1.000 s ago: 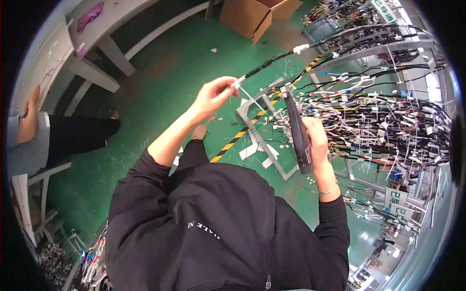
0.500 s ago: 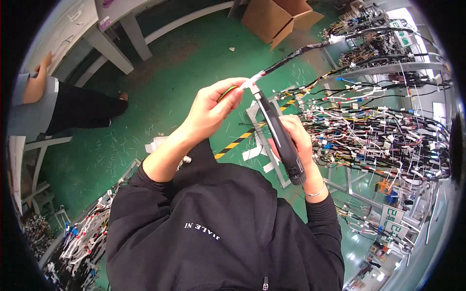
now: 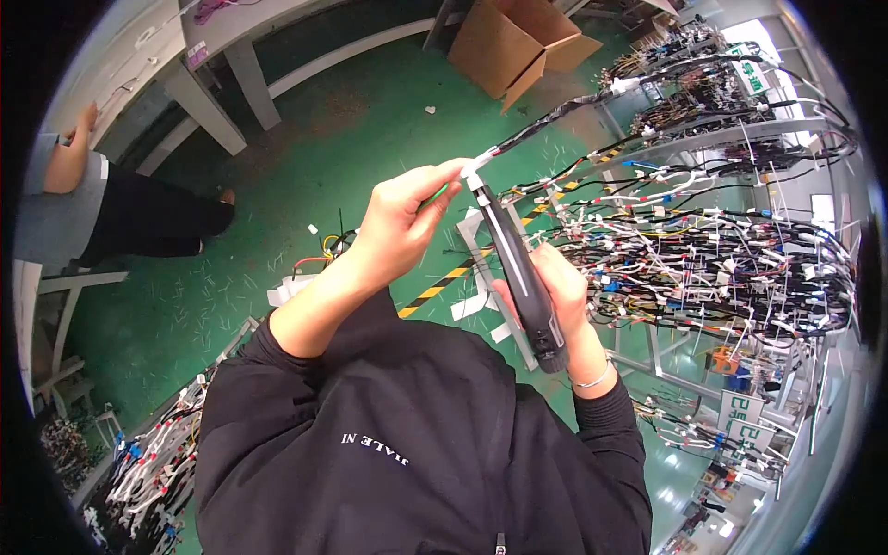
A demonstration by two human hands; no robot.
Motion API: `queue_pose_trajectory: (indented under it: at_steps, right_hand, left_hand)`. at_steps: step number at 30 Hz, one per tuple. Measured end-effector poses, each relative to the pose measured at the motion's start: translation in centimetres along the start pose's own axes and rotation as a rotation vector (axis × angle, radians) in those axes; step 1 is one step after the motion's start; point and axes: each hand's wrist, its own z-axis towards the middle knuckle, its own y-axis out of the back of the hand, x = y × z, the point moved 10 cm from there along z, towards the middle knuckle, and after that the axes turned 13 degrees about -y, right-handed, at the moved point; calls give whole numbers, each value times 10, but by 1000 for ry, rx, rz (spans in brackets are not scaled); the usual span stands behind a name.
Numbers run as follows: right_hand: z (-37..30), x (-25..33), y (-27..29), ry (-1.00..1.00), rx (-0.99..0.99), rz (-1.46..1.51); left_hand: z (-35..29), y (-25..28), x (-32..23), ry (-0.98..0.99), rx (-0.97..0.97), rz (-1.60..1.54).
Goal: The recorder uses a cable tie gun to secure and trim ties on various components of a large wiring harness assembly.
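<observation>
My left hand (image 3: 400, 222) pinches the end of a wire harness (image 3: 541, 123) between thumb and fingers, where it is wrapped in white. A bit of green wire shows at those fingers. The harness runs off to the upper right in black wrapping. My right hand (image 3: 561, 287) is closed round the grip of a black cable tie gun (image 3: 520, 277). Its narrow nose touches the white part of the harness, right beside my left fingertips. The gun's trigger side is mostly hidden behind my right hand.
Many wire harnesses (image 3: 703, 259) hang on a rack to the right. More lie in a bundle (image 3: 157, 462) at the lower left. An open cardboard box (image 3: 504, 51) stands on the green floor (image 3: 324, 176), littered with clippings. Another person (image 3: 120, 208) is by a table at the left.
The view has shifted slightly. The cable tie gun's rear end sits a little lower and further left, its nose still at the harness. Coloured wires now show beside my left forearm.
</observation>
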Motion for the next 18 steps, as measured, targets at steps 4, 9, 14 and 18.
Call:
queue_pose_trajectory:
  at_steps: [4,9,14,18]
  right_hand:
    - [2,-6,1,24,-19,-64]
    - [-21,-13,26,214,-132,-406]
    - [-42,-55,55,89,-339,-391]
    - [-63,-90,161,7,-762,-206]
  left_hand:
    - [10,5,-3,-50,0,-28]
    - [26,-42,4,123,198,-299]
    - [13,-6,72,378,-44,-141]
    - [32,-36,105,201,-36,-157]
